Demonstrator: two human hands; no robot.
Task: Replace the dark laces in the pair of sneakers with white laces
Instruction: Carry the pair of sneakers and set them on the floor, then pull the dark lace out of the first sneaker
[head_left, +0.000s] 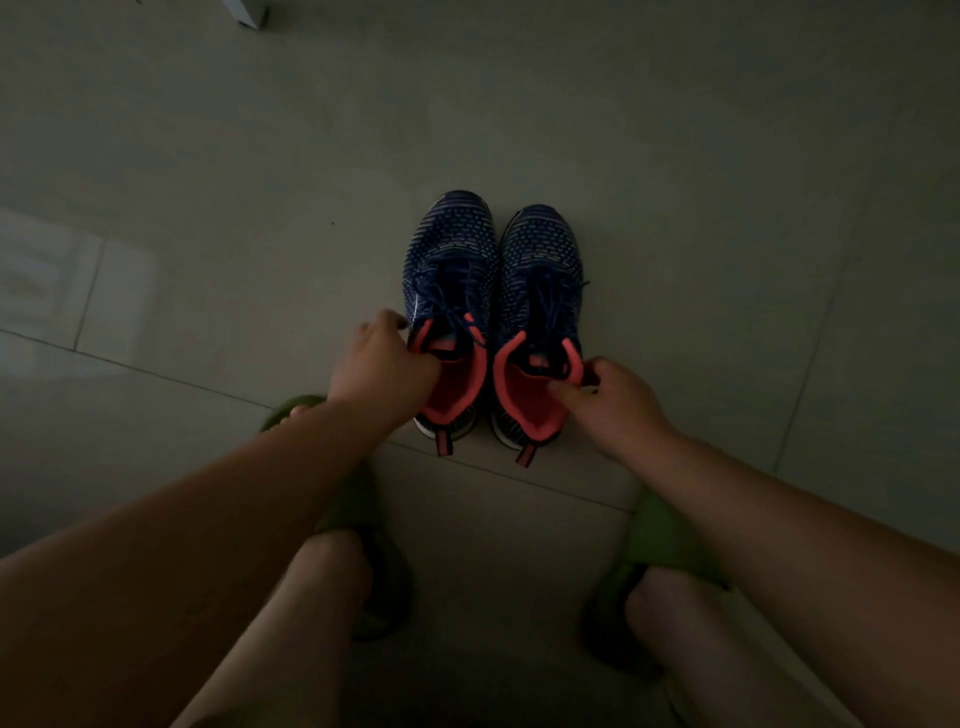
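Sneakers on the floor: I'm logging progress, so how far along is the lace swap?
Nothing looks done: both blue knit sneakers with coral linings keep their dark laces. In hand: the left hand is at the left sneaker's collar and the right hand pinches the right sneaker's collar. Left: unlacing both and threading white laces, which are not in view.
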